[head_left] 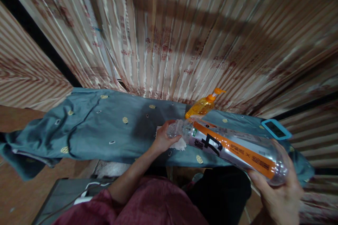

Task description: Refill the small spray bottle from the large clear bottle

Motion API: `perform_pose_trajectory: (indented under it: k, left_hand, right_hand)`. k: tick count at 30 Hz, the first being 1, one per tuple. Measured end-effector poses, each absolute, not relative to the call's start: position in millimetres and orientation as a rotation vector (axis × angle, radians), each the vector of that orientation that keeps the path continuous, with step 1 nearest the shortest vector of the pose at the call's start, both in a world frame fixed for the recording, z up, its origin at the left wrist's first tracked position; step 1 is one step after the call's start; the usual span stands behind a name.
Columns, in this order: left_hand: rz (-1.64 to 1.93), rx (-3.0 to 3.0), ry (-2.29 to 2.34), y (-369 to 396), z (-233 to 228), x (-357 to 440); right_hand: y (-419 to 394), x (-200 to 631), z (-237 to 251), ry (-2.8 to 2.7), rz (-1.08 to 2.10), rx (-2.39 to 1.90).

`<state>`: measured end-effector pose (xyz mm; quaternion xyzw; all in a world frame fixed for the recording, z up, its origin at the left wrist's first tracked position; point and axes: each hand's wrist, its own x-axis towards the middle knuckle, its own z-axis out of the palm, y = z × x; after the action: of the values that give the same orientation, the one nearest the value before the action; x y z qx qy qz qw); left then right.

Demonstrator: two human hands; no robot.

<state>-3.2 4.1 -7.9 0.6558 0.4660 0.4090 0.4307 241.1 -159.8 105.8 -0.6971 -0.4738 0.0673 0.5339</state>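
Observation:
My right hand (pixel 280 189) is wrapped round the base of a large clear plastic bottle (pixel 237 151) with an orange and silver label. The bottle lies tilted, its neck pointing left. In my left hand (pixel 162 140) is a small clear cup (pixel 173 127), held against the bottle's mouth. Whether liquid passes between them I cannot tell. Under the cup and my left hand, a crumpled white tissue (pixel 179 144) rests on the cloth. Just behind the bottle neck stands a pump bottle (pixel 200 108) of yellow-orange liquid with an orange pump top.
A grey-green patterned cloth (pixel 87 123) covers the long narrow table. At its right end lies a blue-framed device (pixel 277 129) with a dark screen. Striped plastic sheeting (pixel 163 42) hangs close behind. A dark box (pixel 60 197) with a white cable stands at lower left.

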Motion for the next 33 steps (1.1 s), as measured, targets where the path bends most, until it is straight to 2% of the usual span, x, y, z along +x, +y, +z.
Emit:
perform_pose_trajectory:
  k: [33]
  left_hand:
    - [1.018, 1.643, 1.156, 4.0, -8.1, -3.3]
  right_hand:
    - [-158.0, 236.2, 110.4, -1.091, 0.179, -1.65]
